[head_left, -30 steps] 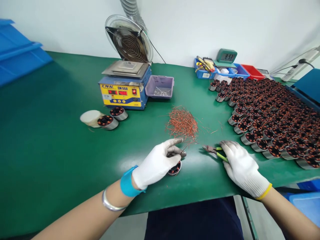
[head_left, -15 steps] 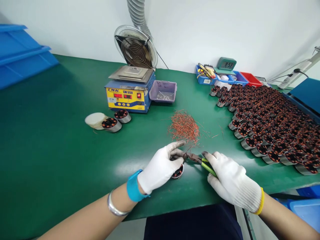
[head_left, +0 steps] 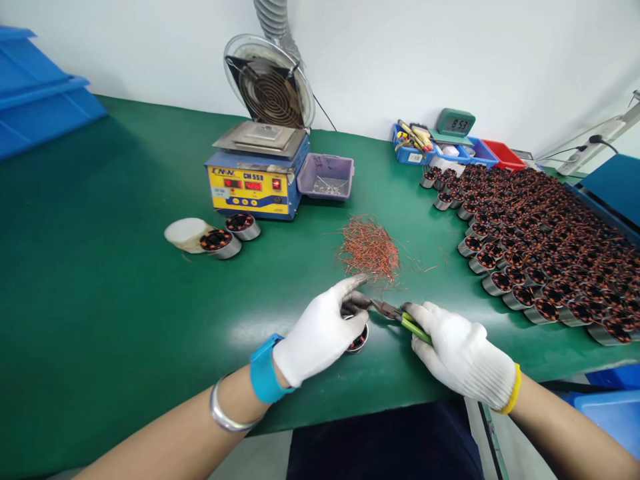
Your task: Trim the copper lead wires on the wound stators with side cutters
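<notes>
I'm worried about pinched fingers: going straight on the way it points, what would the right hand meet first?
Probably the left hand, at its fingers: the green-handled pliers in the right hand point at them, tips close by. Depth is unclear, so I cannot tell whether they touch.

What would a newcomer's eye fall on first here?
Probably the dense mass of copper-wound metal rings on the right side of the green table. Then the orange heap of wire pieces near the middle, beyond the left hand and the green-handled pliers in the right hand. Left of centre, the yellow-fronted machine stands out.
</notes>
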Motion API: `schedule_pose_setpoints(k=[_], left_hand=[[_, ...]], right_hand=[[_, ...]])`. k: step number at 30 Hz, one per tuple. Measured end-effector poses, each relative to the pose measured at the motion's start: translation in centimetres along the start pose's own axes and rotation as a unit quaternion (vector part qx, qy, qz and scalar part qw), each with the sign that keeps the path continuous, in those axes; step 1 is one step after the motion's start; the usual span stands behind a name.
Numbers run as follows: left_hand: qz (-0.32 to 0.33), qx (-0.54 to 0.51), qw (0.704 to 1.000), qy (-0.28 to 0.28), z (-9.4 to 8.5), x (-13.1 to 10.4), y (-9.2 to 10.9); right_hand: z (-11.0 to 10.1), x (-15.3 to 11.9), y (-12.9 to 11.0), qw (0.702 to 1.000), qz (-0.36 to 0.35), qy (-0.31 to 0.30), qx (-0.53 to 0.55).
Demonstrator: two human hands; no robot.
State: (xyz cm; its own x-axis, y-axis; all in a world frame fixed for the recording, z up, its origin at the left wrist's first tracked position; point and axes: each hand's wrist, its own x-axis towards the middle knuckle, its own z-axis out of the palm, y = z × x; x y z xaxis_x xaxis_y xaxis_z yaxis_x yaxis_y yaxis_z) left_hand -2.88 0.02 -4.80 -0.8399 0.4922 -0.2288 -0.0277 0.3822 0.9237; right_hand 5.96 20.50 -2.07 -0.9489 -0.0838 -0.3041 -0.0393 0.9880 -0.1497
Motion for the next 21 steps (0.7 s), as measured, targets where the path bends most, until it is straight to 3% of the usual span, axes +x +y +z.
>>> schedule_pose_setpoints(k=[3,7,10,13,16,18,21], left_hand=[[0.029,0.137,0.99,0.004,-0.9,-0.4,0.7],[0.067,0.249,0.963,-0.074,-1.5,-0.8,1.5],[0.029,0.336,0.941,-0.003,-1.8,-0.8,1.8],[0.094,0.355,0.925,0.092,-2.8,-0.8,2.1],[0.162,0.334,0.928,0.036,-3.2,-1.1,2.2],[0.142,0.353,0.924,-0.025,-2.5,-1.3,2.1],[0.109,0.38,0.918,-0.036,-0.3,-1.1,1.4]], right_hand=[[0.3,-0.1,0.4,1.0,0.005,0.016,-0.026],[1.0,-0.6,1.2,0.995,0.035,0.061,-0.076],[1.6,-1.0,2.1,0.989,0.059,0.085,-0.109],[2.0,-1.2,3.1,0.985,0.06,0.113,-0.115],[2.3,-1.2,3.1,0.981,0.027,0.167,-0.098],[2.4,-1.2,2.3,0.974,-0.023,0.219,-0.054],[2.1,-0.7,0.0,0.966,-0.083,0.231,0.081]])
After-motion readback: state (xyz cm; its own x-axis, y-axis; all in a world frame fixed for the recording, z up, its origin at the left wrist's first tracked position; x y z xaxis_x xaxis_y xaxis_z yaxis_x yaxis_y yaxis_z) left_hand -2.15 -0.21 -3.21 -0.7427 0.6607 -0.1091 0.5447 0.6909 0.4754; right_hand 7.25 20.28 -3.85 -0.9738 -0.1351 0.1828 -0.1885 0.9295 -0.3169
